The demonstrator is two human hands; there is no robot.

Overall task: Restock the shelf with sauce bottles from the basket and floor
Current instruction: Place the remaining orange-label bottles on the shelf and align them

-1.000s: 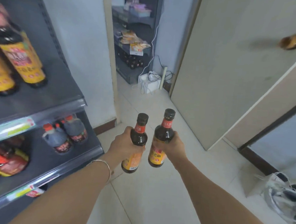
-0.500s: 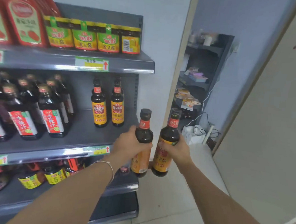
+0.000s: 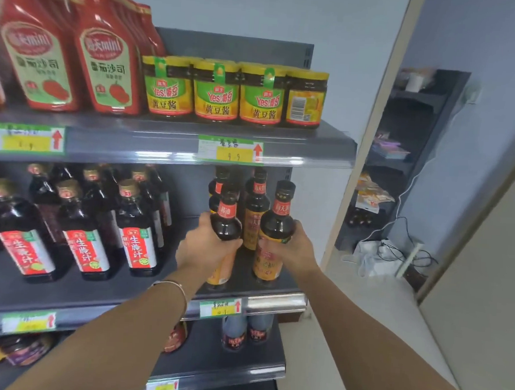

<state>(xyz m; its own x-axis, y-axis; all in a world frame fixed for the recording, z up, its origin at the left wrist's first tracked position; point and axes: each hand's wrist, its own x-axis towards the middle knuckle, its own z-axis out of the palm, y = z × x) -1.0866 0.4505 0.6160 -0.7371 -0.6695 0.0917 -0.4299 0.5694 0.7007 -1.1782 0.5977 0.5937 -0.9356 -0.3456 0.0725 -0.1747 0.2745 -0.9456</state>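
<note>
**Head view of a store shelving unit.** The left hand (image 3: 204, 249) grasps the left bottle (image 3: 226, 220), a dark sauce bottle with a red neck band and an orange-yellow label. Its fingers wrap round the shoulder and upper body. The right hand (image 3: 295, 251) grasps the right bottle (image 3: 278, 223), of the same kind, in the same way.

Both bottles are upright, side by side with a narrow gap between them. They are over the right-hand end of the middle shelf (image 3: 117, 291), near its front edge. Their bases lie at the level of the shelf deck, but whether they rest on it cannot be told. Just behind them stand two more bottles of this kind (image 3: 257, 207), partly hidden.

To the left on the same shelf, well apart from the held pair, stand rows of dark bottles with red-and-white labels (image 3: 135, 241). A thin bracelet (image 3: 171, 282) circles the left wrist. A green-and-yellow price tag (image 3: 219, 308) sits on the shelf's front rail beneath the held bottles.

The upper shelf (image 3: 319, 144) carries yellow-lidded jars (image 3: 217, 93) and, to their left, red pouches (image 3: 107, 62). The lower shelf (image 3: 210, 357) holds further dark bottles (image 3: 248, 330). At right, a doorway shows a dark rack (image 3: 419, 138) and white cables (image 3: 379, 256) on the floor.
</note>
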